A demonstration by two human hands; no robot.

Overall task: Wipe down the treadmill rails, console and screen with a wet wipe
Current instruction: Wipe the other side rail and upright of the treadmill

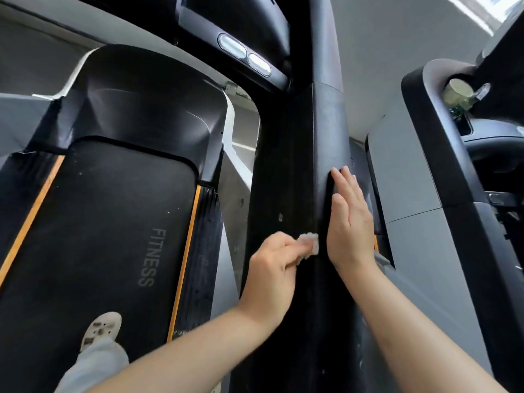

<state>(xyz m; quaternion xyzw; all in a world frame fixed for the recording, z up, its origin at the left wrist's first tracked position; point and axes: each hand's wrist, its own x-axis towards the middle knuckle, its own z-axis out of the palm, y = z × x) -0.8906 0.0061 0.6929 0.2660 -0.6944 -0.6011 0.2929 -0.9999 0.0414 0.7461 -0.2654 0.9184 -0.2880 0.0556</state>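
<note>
Against the broad black padded treadmill rail [326, 131], the left hand [272, 268] is pinching a crumpled white wet wipe [310, 243]; the right hand [350, 219] is lying flat beside it, fingers straight.

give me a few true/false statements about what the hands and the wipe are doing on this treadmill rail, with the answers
1. The left hand pinches the wet wipe. True.
2. The right hand is curled in a fist round the rail. False: it lies flat on the rail with straight fingers.
3. The wipe is on the running belt. False: it is against the black rail.
4. The belt shows the word FITNESS. True.
5. A shoe stands on the belt. True.
</note>
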